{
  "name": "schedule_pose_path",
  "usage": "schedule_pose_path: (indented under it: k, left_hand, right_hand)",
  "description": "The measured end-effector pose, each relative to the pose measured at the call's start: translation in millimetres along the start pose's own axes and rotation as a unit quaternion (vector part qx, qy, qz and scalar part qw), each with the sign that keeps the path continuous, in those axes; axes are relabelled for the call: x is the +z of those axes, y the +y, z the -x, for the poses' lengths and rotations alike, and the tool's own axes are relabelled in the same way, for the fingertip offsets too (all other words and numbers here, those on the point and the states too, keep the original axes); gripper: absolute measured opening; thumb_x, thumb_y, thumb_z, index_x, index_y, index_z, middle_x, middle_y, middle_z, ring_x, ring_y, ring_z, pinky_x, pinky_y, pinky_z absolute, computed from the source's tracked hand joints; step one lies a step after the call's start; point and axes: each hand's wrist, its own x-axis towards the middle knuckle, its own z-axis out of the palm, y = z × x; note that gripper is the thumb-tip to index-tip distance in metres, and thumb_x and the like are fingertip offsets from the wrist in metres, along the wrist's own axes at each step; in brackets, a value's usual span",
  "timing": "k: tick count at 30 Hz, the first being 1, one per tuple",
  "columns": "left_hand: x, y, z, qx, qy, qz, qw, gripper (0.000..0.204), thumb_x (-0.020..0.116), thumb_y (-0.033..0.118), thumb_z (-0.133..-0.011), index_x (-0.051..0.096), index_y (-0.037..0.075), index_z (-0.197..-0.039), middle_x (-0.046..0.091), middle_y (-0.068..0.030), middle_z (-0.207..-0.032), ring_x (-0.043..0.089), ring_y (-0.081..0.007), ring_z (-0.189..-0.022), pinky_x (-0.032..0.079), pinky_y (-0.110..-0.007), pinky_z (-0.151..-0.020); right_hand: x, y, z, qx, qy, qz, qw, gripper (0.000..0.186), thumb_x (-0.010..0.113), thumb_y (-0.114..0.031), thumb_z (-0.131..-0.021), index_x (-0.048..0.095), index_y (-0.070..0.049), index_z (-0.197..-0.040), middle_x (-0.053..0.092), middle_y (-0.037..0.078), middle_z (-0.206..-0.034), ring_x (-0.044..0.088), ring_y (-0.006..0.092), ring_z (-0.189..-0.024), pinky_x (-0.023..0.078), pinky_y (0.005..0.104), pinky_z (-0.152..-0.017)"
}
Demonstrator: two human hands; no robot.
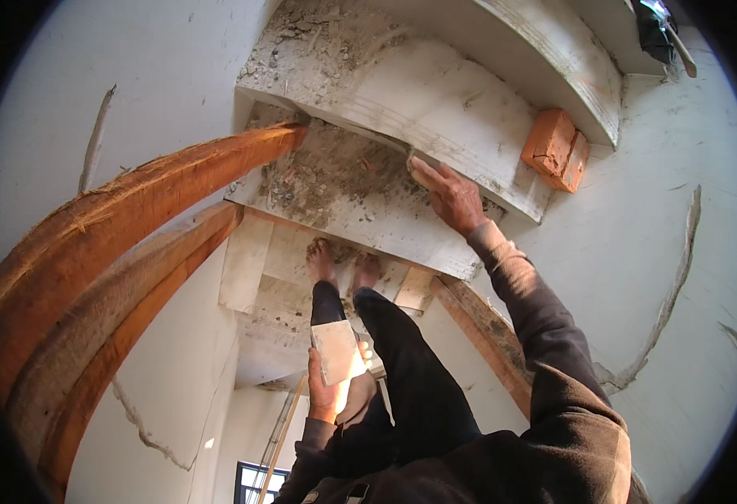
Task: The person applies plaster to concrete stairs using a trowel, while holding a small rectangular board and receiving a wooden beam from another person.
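My left hand (325, 389) is closed round a square, pale beige tile (335, 349), held low in front of my legs with sunlight on its corner. My right arm reaches out ahead, and the right hand (456, 200) is closed at the front edge of a stair step (435, 105). A small pale piece with a dark edge shows at its fingertips; the fingers hide most of it, and I cannot tell its kind. Below that edge, the lower tread (343, 176) carries grey-brown mortar crumbs and dirt. My bare feet (321, 261) stand on a step further down.
Long reddish wooden beams (133, 193) lean along the left side. A wooden plank (487, 340) runs down on the right. Two red bricks (556, 149) sit on the upper step by the right wall. Rubble (301, 50) covers the upper step's left part. A dark bag (655, 34) lies top right.
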Motion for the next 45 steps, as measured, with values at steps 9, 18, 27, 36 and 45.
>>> schedule_pose_path:
  k: [9,18,27,36,45]
  left_hand:
    - [-2,-3,-3,-0.001,-0.011,0.013,1.0,0.074,0.032,0.063,-0.096,0.048,0.0,-0.132,0.063,-0.0233,-0.116,0.063,-0.0349,-0.102,0.047,-0.046,-0.092]
    - [0,0,-3,0.005,-0.013,0.005,1.0,0.08,0.029,0.067,-0.094,0.045,-0.001,-0.133,0.062,-0.0247,-0.115,0.063,-0.0356,-0.099,0.048,-0.046,-0.089]
    - [7,7,-5,-0.008,-0.011,0.019,1.0,0.088,0.024,0.073,-0.091,0.041,0.0,-0.138,0.06,-0.024,-0.117,0.061,-0.0354,-0.104,0.047,-0.045,-0.092]
    - [0,5,-7,-0.012,-0.022,0.027,0.999,0.087,0.024,0.072,-0.092,0.039,0.001,-0.14,0.058,-0.0238,-0.12,0.058,-0.036,-0.108,0.045,-0.046,-0.094]
    - [7,9,-7,0.008,-0.026,0.04,0.999,0.086,0.025,0.071,-0.092,0.039,0.0,-0.14,0.058,-0.0252,-0.121,0.06,-0.0358,-0.107,0.046,-0.047,-0.094]
  right_hand:
    - [-24,88,-3,0.273,0.14,0.121,0.944,0.074,0.059,-0.003,-0.076,0.043,-0.034,-0.141,0.058,0.009,-0.102,0.064,0.0304,-0.082,0.055,0.0414,-0.071]
    - [-18,102,-66,0.238,0.123,0.077,0.96,0.067,0.057,-0.009,-0.078,0.044,-0.035,-0.139,0.059,0.01,-0.106,0.063,0.0333,-0.094,0.052,0.0443,-0.081]
    - [-10,71,-149,0.155,0.125,0.062,0.978,0.062,0.055,-0.011,-0.079,0.047,-0.029,-0.138,0.061,0.014,-0.106,0.063,0.0343,-0.096,0.052,0.0449,-0.082]
    - [4,31,-195,0.061,0.06,-0.004,0.996,0.07,0.057,-0.006,-0.073,0.049,-0.025,-0.14,0.063,0.015,-0.107,0.062,0.0384,-0.088,0.05,0.0474,-0.08]
    - [-18,31,-122,-0.045,-0.065,0.013,0.997,0.067,0.055,-0.002,-0.076,0.051,-0.027,-0.137,0.058,0.011,-0.087,0.062,0.0311,-0.072,0.053,0.0435,-0.069]
